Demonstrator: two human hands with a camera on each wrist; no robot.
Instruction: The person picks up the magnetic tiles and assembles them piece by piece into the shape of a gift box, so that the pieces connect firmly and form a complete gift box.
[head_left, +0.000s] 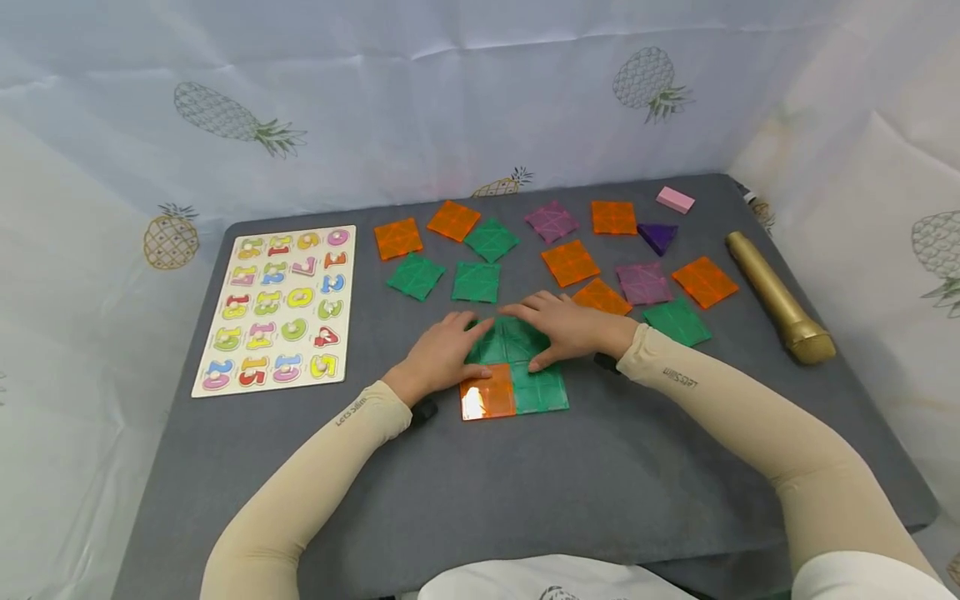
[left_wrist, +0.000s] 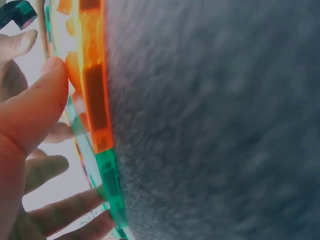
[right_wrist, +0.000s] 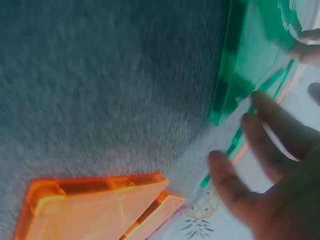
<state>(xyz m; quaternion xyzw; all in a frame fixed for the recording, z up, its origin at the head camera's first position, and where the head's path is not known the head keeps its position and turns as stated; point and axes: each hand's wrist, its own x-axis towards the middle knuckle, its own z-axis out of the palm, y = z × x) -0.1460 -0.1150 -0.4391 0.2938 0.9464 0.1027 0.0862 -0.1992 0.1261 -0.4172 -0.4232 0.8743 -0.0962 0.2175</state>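
Flat on the grey table lies a square of translucent magnetic tiles, with an orange tile [head_left: 489, 396] at its near left and a green tile [head_left: 542, 390] at its near right. More green tiles [head_left: 504, 340] form its far side, partly covered by fingers. My left hand [head_left: 441, 354] rests along the left side, its thumb on the orange tile and its fingers extended. Across from it, my right hand [head_left: 566, 329] spreads over the far right, its thumb touching the green tiles. In the left wrist view, the orange tile's edge [left_wrist: 95, 100] shows beside my thumb. Neither hand grips anything.
Behind the hands lie several loose orange [head_left: 570, 263], green [head_left: 476, 282] and purple tiles [head_left: 643, 283]. A number puzzle board [head_left: 281, 312] is at left. To the right are a gold microphone [head_left: 776, 292], a purple triangular block [head_left: 657, 237] and a pink block [head_left: 676, 200].
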